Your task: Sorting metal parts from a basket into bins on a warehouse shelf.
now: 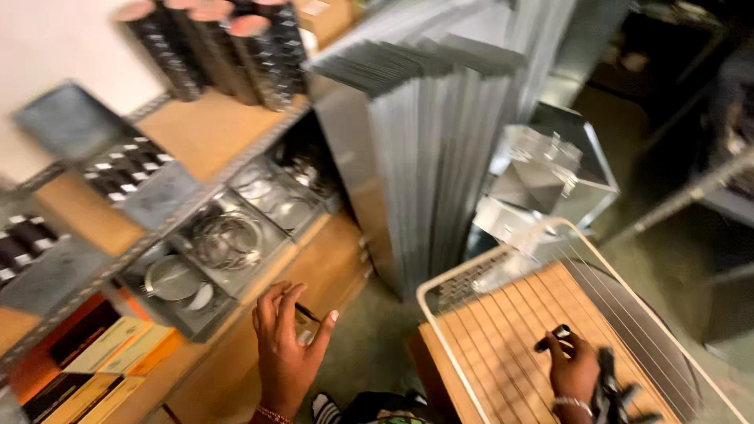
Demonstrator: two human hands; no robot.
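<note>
Your left hand [284, 357] is reaching forward, back of the hand facing up, fingers [271, 305] loosely curled and bunched at the tips, thumb [323, 331] sticking out to the right. A thin bracelet is sitting on that wrist. Your right hand [573, 369] is resting lower right, knuckles up, fingers [554, 339] curling in and pinching something small and dark. A bracelet is showing on that wrist too. Both forearms are mostly out of frame.
</note>
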